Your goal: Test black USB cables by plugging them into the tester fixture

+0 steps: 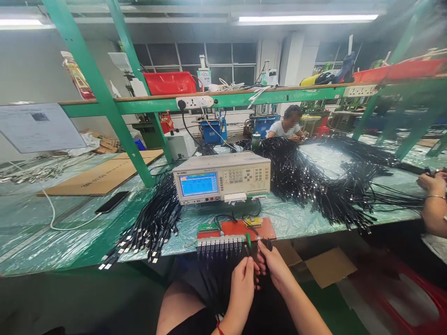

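My left hand (243,277) is closed, thumb against curled fingers, on what looks like a black cable whose tip shows just above the thumb. Right beside it, my right hand (274,265) pinches another black cable (268,244) near its plug end. Both hands are just off the table's front edge, by the right part of a red test board (233,228). Along the board's front runs a row of connectors (220,242), with several black cables (216,267) plugged in and hanging down over my lap. Behind the board stands a beige bench tester (223,177) with a lit blue screen.
Black cable bundles lie left (153,223) and right (314,181) of the tester. A phone (112,202) and cardboard sheet (108,174) lie left. A green shelf frame (244,100) crosses overhead. A co-worker's hands (433,181) handle cables at right; another person (284,125) sits behind.
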Available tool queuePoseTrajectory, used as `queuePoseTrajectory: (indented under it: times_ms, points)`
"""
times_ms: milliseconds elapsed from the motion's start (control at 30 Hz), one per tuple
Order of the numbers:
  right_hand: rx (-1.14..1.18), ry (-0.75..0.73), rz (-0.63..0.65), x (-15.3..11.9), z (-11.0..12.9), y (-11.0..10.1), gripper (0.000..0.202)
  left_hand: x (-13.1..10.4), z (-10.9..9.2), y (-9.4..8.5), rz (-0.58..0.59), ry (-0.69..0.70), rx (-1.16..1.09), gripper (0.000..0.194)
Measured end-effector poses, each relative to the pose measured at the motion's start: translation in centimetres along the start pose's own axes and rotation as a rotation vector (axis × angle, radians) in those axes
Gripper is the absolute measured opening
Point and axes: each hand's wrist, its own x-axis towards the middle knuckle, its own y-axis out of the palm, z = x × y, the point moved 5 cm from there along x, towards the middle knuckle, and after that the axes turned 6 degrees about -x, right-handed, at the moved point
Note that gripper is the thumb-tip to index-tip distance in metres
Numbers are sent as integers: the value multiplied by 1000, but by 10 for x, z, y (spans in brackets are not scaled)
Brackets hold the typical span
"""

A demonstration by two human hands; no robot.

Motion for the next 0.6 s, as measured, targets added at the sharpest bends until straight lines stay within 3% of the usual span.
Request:
queuePoseTrajectory:
  times_ms: [167, 367, 500, 600]
  points:
    - [6, 23, -80, -16, -7, 5, 65, -6, 5, -2, 22, 20, 51, 59]
    - [0, -96, -175, -46, -12, 9, 47, -11, 6, 1, 100, 31, 85, 57]
    - [18, -124, -169, -47, -11, 6, 44, -10, 1, 2, 121, 57, 147, 57]
    - [14, -155, -209, -40, -12, 1, 49, -16, -8, -5, 118, 137, 185, 43]
